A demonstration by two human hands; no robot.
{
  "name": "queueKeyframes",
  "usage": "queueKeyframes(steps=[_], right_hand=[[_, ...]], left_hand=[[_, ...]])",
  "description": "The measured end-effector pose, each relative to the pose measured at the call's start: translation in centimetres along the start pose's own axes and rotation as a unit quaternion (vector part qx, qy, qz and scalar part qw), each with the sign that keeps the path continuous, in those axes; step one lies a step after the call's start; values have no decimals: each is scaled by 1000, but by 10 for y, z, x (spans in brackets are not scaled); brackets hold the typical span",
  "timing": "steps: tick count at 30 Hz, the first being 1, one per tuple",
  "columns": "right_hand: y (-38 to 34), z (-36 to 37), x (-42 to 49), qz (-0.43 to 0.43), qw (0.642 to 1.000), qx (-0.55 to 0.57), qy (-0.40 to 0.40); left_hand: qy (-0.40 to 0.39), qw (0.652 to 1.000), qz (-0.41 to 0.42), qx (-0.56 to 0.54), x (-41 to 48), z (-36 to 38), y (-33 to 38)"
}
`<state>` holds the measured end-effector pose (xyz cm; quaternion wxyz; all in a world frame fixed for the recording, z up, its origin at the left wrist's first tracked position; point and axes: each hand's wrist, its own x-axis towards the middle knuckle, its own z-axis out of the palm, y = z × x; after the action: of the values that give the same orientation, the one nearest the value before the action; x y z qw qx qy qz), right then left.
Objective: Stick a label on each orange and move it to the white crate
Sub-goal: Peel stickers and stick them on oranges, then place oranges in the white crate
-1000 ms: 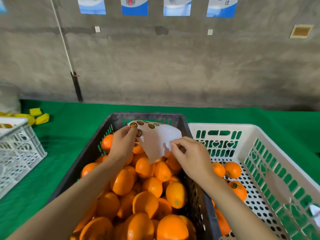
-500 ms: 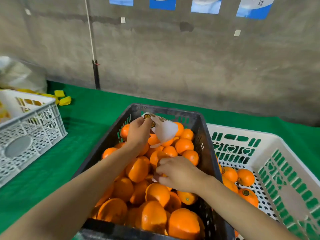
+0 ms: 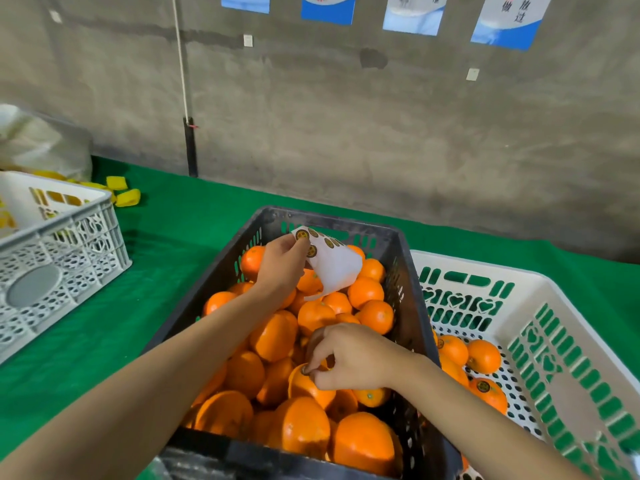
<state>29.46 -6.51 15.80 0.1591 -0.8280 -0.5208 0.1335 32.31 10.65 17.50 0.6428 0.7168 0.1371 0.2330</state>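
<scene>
A black crate (image 3: 412, 306) in the middle is piled with oranges. My left hand (image 3: 282, 263) holds a white label sheet (image 3: 334, 266) with several round stickers above the far end of the pile. My right hand (image 3: 349, 358) is lower, over the pile, pinching a small round label (image 3: 305, 370) between thumb and forefinger against an orange (image 3: 308, 388). To the right stands the white crate (image 3: 561, 327) with green slots; several oranges lie in it, one labelled orange (image 3: 486, 393) showing its sticker.
A second white perforated crate (image 3: 62, 251) stands at the left on the green table cloth (image 3: 156, 271). Yellow pieces (image 3: 124, 192) lie behind it beside a plastic bag (image 3: 34, 143). A grey wall with a pole (image 3: 189, 147) closes the back.
My right hand left the label sheet and came down onto the oranges with a label pinched in its fingers. The left hand kept holding the sheet. The view shifted right and down.
</scene>
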Motion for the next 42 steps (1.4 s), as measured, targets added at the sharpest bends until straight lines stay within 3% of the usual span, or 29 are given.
queueKeyframes(steps=[7, 12, 18, 22, 27, 33, 42], right_hand=[[3, 1, -1, 19, 998, 10, -64], [4, -3, -2, 48, 998, 24, -15], [10, 2, -2, 83, 990, 73, -88], [11, -3, -6, 110, 983, 131, -66], [10, -5, -9, 91, 990, 97, -37], [11, -1, -6, 106, 982, 122, -96], [9, -6, -10, 77, 989, 116, -52]], left_hand=[[-4, 1000, -3, 18, 2, 1, -2], [-7, 1000, -8, 16, 3, 1, -3], [-13, 1000, -8, 16, 3, 3, -3], [-9, 1000, -10, 6, 3, 2, -4], [-23, 1000, -10, -1, 1, 4, -6], [-22, 1000, -14, -6, 1, 2, -5], [-34, 999, -17, 0, -1, 4, -5]])
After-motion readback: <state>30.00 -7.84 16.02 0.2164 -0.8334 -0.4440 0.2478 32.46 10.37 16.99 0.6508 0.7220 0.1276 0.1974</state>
